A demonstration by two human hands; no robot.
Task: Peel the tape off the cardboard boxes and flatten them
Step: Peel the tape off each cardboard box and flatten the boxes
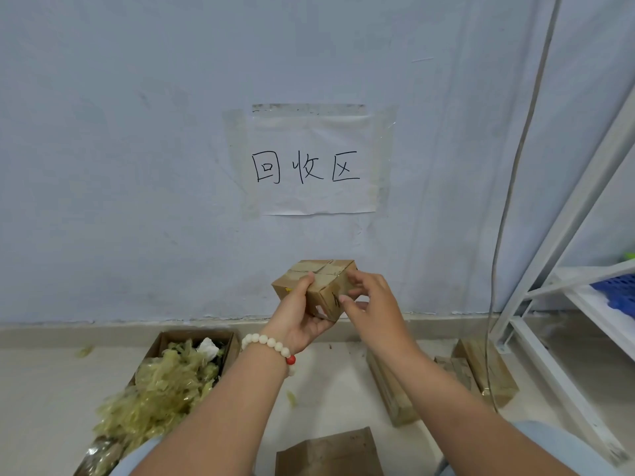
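Note:
A small taped cardboard box (319, 280) is held up in front of the wall at centre. My left hand (299, 317) grips it from below, the thumb lying over its near top edge. My right hand (372, 304) is at the box's right side, its fingers curled against the right face and corner. Clear tape crosses the top of the box. A white bead bracelet with one red bead is on my left wrist.
An open carton (165, 341) heaped with crumpled yellowish tape sits on the floor at left. Taped boxes (488, 372) lie on the floor at right, a flat cardboard piece (330, 455) at bottom centre. White shelving (563, 297) and a hanging cable (515, 166) stand at right.

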